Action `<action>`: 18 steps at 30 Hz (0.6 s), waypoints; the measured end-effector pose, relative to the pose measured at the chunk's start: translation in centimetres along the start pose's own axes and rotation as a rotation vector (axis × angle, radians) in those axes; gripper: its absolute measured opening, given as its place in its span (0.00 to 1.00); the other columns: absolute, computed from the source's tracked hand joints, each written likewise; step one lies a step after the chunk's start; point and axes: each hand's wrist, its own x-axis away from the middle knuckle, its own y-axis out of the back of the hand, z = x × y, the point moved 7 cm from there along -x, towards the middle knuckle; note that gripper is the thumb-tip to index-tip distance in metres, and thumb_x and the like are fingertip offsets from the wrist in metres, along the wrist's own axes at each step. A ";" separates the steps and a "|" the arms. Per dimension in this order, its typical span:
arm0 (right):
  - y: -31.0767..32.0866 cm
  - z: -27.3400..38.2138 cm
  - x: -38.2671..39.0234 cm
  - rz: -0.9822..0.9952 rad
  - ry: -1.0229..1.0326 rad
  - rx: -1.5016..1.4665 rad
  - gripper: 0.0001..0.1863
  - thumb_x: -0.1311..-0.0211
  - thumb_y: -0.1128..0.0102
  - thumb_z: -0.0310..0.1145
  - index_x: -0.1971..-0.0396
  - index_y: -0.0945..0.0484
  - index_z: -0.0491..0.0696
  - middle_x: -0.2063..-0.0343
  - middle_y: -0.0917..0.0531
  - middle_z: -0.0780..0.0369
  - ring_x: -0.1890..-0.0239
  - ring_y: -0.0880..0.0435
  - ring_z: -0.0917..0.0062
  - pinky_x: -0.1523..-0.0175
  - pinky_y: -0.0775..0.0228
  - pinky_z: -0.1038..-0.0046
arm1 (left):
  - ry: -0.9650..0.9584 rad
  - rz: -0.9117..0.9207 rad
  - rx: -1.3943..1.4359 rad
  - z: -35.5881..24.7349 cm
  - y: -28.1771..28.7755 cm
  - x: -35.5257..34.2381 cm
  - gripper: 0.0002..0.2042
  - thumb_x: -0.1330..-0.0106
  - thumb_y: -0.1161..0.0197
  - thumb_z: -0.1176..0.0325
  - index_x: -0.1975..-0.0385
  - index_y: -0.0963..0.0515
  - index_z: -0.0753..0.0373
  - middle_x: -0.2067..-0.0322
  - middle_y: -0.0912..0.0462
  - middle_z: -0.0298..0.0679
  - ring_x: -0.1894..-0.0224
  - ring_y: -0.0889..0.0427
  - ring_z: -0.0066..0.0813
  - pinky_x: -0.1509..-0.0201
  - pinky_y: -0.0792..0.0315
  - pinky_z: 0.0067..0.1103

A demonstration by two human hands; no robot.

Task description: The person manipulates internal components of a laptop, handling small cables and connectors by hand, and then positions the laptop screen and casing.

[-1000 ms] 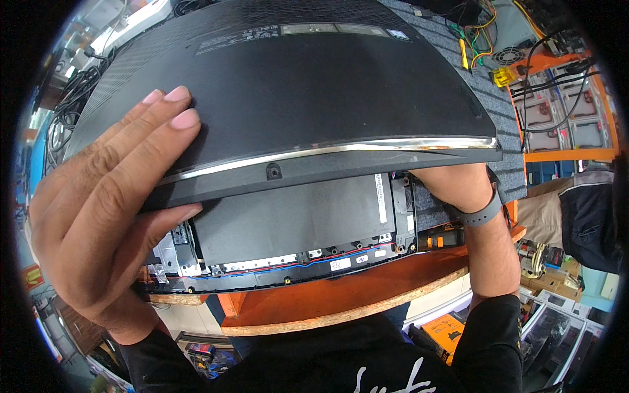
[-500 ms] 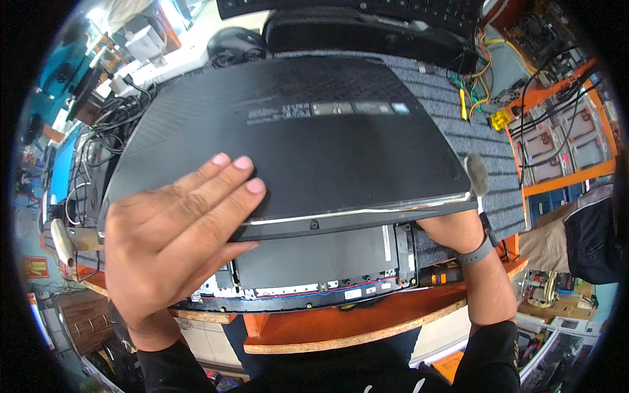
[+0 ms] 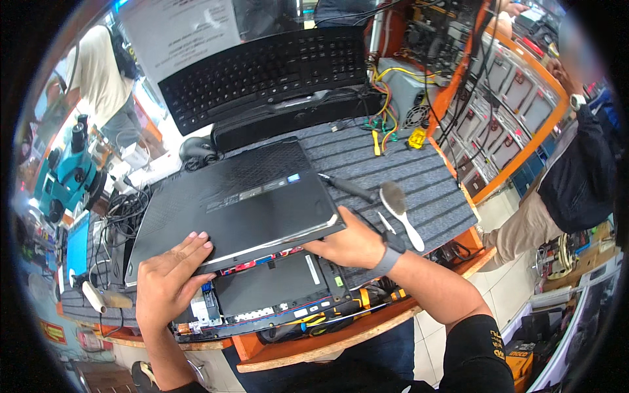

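The left forearm (image 3: 169, 350) rises from the lower edge, leaning slightly left, its wrist bent so the left hand (image 3: 167, 281) angles up and to the right. Its fingers lie close together and gently bent, with the thumb below them, pointing right in a flat pinch. The right forearm (image 3: 439, 291) slants up and leftward out of a short black sleeve (image 3: 478, 357). A grey band (image 3: 388, 257) circles that wrist. The right hand (image 3: 354, 239) reaches left, thumb raised, a finger extended; the other fingers are partly hidden.
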 end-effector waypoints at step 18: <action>1.5 0.2 0.3 -0.060 -0.062 -0.089 0.16 0.45 0.31 0.30 0.56 0.17 0.44 0.60 0.15 0.49 0.57 0.18 0.50 0.52 0.24 0.62 | 0.055 0.022 0.155 0.0 0.4 -1.6 0.25 0.56 0.27 0.70 0.55 0.19 0.71 0.52 0.16 0.55 0.44 0.18 0.50 0.42 0.24 0.32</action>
